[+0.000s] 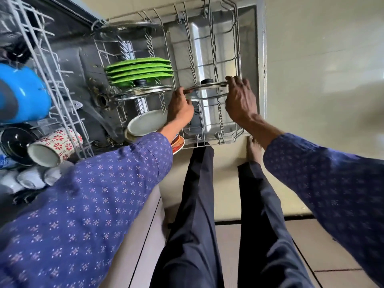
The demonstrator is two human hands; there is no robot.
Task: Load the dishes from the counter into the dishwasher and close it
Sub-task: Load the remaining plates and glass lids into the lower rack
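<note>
A glass lid (207, 90) with a steel rim and a black knob hangs over the lower rack (236, 59) of the open dishwasher. My left hand (179, 107) grips its left rim and my right hand (241, 98) grips its right rim. A second glass lid (145, 91) stands in the tines to the left, beside several green plates (139, 70). White plates (145, 122) lean at the rack's near left, and a steel lid (133, 28) sits at its far end.
The upper rack (52, 80) is pulled out at left, carrying a blue pot (22, 94), a red-patterned mug (55, 147), a black pan and white cups. The open dishwasher door (259, 59) lies under the lower rack. My legs stand on tiled floor.
</note>
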